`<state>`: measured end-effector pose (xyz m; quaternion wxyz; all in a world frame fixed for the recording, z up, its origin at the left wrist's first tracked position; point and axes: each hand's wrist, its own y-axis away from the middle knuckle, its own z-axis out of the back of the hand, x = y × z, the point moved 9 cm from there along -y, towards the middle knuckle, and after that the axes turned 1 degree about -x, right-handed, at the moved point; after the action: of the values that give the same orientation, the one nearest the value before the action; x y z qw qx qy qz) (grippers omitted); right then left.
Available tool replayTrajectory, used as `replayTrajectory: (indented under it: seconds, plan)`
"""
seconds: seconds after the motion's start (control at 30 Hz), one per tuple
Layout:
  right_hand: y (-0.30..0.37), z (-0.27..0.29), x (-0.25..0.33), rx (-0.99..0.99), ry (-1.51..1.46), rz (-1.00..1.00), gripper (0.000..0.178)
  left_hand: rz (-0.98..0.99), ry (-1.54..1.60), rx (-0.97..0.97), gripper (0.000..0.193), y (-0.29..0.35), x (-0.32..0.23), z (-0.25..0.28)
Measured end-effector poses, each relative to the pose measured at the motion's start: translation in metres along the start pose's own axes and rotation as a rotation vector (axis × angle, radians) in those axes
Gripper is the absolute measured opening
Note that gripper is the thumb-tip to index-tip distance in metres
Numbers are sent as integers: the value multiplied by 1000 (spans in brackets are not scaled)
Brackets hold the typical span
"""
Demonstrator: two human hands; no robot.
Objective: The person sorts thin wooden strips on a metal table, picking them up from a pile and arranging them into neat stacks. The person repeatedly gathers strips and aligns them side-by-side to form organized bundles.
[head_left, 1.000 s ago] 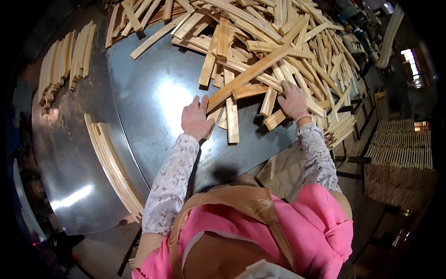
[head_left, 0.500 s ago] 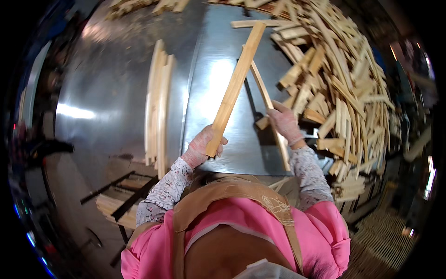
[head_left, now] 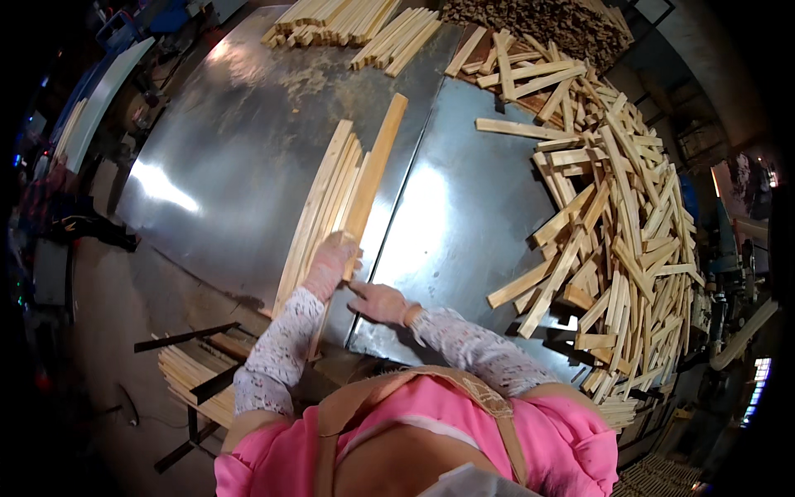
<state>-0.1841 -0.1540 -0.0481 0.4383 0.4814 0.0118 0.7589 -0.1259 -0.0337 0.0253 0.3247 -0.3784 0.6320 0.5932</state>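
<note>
Honey-coloured wooden slat (head_left: 377, 170), over the right-hand metal sheet half a second ago, now stands alongside the slat row (head_left: 323, 199) on the left metal sheet (head_left: 215, 166). The left hand (head_left: 330, 263) curls its fingers around the slat's lower end, while the right hand (head_left: 381, 302), having left another slat, reaches leftward beside it, index finger extended; whether it grips anything, I cannot tell.

Left hand (head_left: 330, 261) on long, flat, honey-coloured wooden strip (head_left: 378, 166); some fingers hidden. Right hand (head_left: 383, 303): contact with strip too small to tell. Heap of loose, pale wooden pieces (head_left: 619, 178): lower layers buried. Pink cloth top (head_left: 542, 443): cut off by bottom edge.
</note>
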Motion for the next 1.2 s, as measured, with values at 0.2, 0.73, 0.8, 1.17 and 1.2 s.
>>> replayTrajectory:
  seconds: [0.2,0.73,0.8,1.17,1.2]
  plan:
    - [106,60,-108,-221,-206,-191,63,-78,361,-61,59,-188,-180,-62]
    - [188,525,-485,-1633,-1066,-686,53,-242,-563,210,66,-171,4,-260]
    - [163,528,-466,-1639,-1102,-425,51,-200,-641,216,65,-161,-4,-262]
    - [220,357,-202,-1188,167,-289,41,167,-265,560,44,-202,23,-301]
    - [258,383,-221,-1353,279,-362,46,-62,-397,427,41,-177,-4,-300]
